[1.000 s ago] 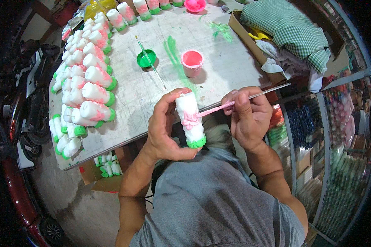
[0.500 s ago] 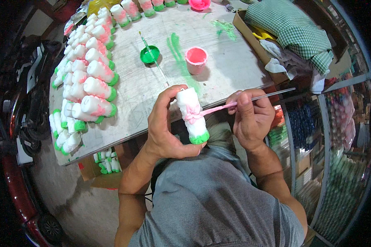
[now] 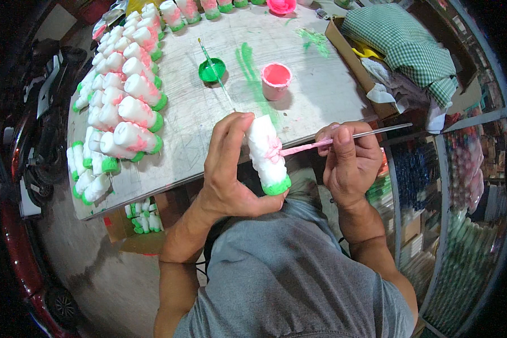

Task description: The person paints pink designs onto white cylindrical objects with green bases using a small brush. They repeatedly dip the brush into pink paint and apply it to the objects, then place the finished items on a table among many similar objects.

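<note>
A white candle (image 3: 261,133) with a green base and a raised pink flower is held by its two ends in my left hand (image 3: 226,166), fingers at the top and thumb under the base. My right hand (image 3: 351,163) pinches a paintbrush (image 3: 304,147) whose pink-smeared end touches the flower's right side. Beyond my hands stands a small cup of pink paint (image 3: 276,80). To its left is a green dish of paint (image 3: 212,71) with a second brush (image 3: 216,75) lying across it.
Rows of similar white, pink and green candles (image 3: 140,112) fill the left side of the table (image 3: 180,107). At the back right sits a cardboard box (image 3: 357,67) with checked cloth (image 3: 400,48). Shelves (image 3: 442,186) of packed goods stand right. An open box of candles (image 3: 143,222) lies below.
The candle has turned in my left hand, so its flower now faces more to the right. The brush tip has followed the flower slightly right. The whole view has shifted a little.
</note>
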A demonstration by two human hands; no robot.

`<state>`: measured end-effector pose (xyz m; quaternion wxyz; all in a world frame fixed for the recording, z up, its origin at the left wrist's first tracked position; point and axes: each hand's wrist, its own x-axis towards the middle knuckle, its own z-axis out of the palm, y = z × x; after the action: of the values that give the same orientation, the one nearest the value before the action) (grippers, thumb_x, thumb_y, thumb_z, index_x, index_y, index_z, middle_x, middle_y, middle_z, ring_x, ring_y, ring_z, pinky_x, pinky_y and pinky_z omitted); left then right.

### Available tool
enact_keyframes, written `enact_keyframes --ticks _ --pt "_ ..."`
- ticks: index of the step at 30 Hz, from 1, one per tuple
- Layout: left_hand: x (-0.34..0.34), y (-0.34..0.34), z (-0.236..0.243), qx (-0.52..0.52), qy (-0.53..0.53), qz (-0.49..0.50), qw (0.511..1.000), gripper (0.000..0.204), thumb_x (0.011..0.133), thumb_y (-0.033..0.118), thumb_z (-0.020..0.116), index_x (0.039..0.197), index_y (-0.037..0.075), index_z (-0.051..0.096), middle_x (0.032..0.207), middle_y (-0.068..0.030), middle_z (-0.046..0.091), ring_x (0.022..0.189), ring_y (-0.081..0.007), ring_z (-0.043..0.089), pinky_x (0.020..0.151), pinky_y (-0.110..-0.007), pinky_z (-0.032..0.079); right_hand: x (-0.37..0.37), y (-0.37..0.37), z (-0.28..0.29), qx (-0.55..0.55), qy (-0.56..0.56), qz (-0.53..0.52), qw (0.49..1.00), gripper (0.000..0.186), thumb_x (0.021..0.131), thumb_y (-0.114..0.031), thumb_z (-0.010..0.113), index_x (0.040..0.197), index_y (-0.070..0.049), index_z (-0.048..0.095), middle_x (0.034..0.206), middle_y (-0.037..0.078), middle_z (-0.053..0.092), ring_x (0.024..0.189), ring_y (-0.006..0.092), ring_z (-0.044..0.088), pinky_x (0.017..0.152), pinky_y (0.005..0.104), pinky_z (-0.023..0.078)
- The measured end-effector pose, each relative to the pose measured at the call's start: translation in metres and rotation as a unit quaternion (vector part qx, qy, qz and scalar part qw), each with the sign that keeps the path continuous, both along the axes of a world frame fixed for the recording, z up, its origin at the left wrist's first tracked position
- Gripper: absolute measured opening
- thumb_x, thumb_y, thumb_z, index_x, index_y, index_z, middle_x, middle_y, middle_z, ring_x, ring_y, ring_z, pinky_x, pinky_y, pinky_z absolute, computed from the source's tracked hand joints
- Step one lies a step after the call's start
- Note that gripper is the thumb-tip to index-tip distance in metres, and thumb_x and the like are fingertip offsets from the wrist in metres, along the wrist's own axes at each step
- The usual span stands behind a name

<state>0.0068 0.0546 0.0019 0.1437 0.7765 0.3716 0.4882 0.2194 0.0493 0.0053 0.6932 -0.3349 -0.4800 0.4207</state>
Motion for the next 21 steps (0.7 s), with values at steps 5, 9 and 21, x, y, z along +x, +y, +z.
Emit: enact_keyframes --ticks 5,9,21 --pt "-0.007 -0.001 0.003 0.005 -0.002 -0.001 1.0 0.108 0.049 0.031 0.089 0.14 -0.009 0.046 0.13 -0.0261 0.055 0.118 -0.0402 0.058 0.103 -0.045 0.047 -0.01 -0.002 0.001 0.009 -0.015 0.023 1.0 0.015 0.103 -0.014 0.064 0.101 0.0 0.061 0.088 0.009 0.071 0.073 0.0095 0.061 0.069 0.0241 0.052" --pt "-0.013 -0.002 0.003 -0.01 -0.003 0.0 1.0 0.108 0.049 0.03 0.088 0.14 -0.009 0.047 0.13 -0.0257 0.055 0.117 -0.0395 0.058 0.102 -0.045 0.048 -0.013 -0.001 0.0 0.024 -0.009 0.02 0.999 0.015 0.103 -0.014 0.064 0.101 0.001 0.061 0.088 0.009 0.07 0.074 0.0097 0.061 0.069 0.0245 0.052" --pt "-0.021 -0.007 0.002 -0.007 0.001 0.007 1.0 0.108 0.049 0.032 0.089 0.14 -0.01 0.047 0.129 -0.0264 0.055 0.118 -0.0394 0.058 0.102 -0.045 0.048 -0.029 -0.002 -0.001 0.048 0.021 0.032 0.998 0.016 0.103 -0.014 0.064 0.101 0.001 0.06 0.088 0.01 0.07 0.074 0.0108 0.061 0.069 0.0252 0.051"
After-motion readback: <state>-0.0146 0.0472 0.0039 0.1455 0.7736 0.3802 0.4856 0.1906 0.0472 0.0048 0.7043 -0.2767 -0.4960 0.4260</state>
